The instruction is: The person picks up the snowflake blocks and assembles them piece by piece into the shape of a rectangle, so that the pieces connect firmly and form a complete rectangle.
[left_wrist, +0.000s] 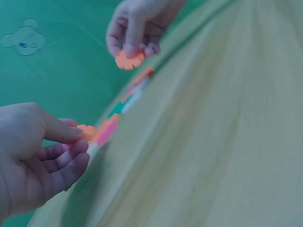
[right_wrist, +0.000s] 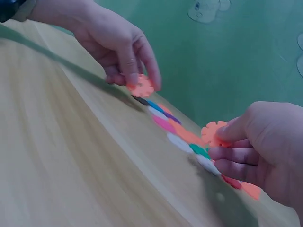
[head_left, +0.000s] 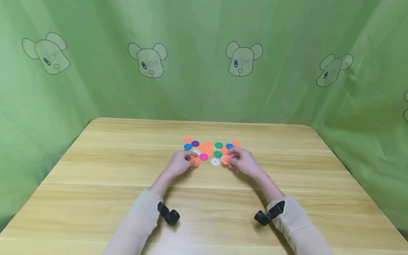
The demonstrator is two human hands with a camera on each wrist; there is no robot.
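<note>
My left hand (head_left: 181, 164) pinches an orange notched plastic disc (left_wrist: 87, 132) between thumb and fingers, just above the table at the left end of a cluster of discs. On the other side, my right hand (head_left: 243, 161) pinches a second orange notched disc (right_wrist: 215, 134), also raised off the surface. Flat between and beyond the hands lie several similar discs: a pink one (head_left: 204, 157), a white one (head_left: 215, 162), two green ones (head_left: 218, 145), blue ones (head_left: 187, 146), a purple one (head_left: 195, 143) and orange ones (head_left: 208, 145). Some discs are partly hidden behind the fingers.
The wooden table (head_left: 111, 159) has rounded far corners. Behind and beside it hangs a green curtain (head_left: 197, 99) printed with mouse-like heads. A black camera mount is strapped to each sleeve, the left mount (head_left: 170, 215) and the right mount (head_left: 266, 215).
</note>
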